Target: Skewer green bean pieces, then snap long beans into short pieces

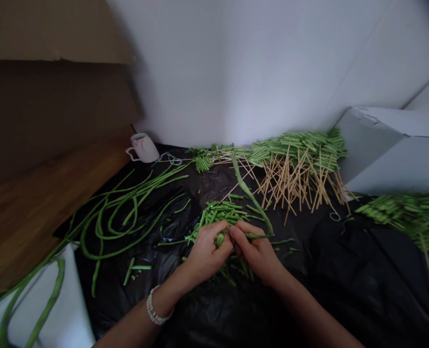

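My left hand [211, 247] and my right hand [258, 251] meet, fingertips pinched together, over a pile of cut green bean pieces [221, 212]. From my right hand's fingers a long bean [252, 195] runs out to the right, then bends back and up. Both hands appear closed on this bean near one end; the exact grip between the fingertips is hidden. Some green shows inside the curl of my left hand, but I cannot tell whether it is a held piece. More short pieces lie beneath and around my hands.
Whole long beans [107, 232] curl across the black plastic sheet [120, 314] on the left. A white mug [143, 147] stands at the back. Skewered bean bundles [297, 150] lie by the wall, with more skewered beans [410, 212] at right. A white box [392, 154] stands behind them.
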`<state>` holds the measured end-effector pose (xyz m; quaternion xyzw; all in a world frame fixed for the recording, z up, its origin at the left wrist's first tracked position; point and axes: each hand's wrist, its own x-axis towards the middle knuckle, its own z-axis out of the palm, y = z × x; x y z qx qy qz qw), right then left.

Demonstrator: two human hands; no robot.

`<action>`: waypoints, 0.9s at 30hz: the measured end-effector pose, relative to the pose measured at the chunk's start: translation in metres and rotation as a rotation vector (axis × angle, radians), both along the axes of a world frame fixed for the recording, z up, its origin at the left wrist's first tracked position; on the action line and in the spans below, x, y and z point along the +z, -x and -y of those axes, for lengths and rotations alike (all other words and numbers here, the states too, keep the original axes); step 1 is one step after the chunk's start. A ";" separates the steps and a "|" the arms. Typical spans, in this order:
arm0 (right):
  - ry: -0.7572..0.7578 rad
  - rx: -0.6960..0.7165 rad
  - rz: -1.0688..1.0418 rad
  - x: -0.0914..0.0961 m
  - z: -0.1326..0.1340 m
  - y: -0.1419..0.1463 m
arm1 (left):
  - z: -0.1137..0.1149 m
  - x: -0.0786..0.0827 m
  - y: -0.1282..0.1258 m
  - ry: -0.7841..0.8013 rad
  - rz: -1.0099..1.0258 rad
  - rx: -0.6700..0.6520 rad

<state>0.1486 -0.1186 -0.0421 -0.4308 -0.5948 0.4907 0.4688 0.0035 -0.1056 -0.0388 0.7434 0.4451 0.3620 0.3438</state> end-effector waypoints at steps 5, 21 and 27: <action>0.216 0.146 -0.221 0.000 0.000 -0.006 | -0.005 0.002 -0.001 0.599 0.606 -0.147; 0.587 0.606 0.033 0.004 0.004 -0.010 | -0.010 0.011 0.007 0.710 0.379 -0.246; 0.509 0.610 0.045 0.005 0.002 -0.012 | -0.010 0.010 0.009 0.704 0.427 -0.123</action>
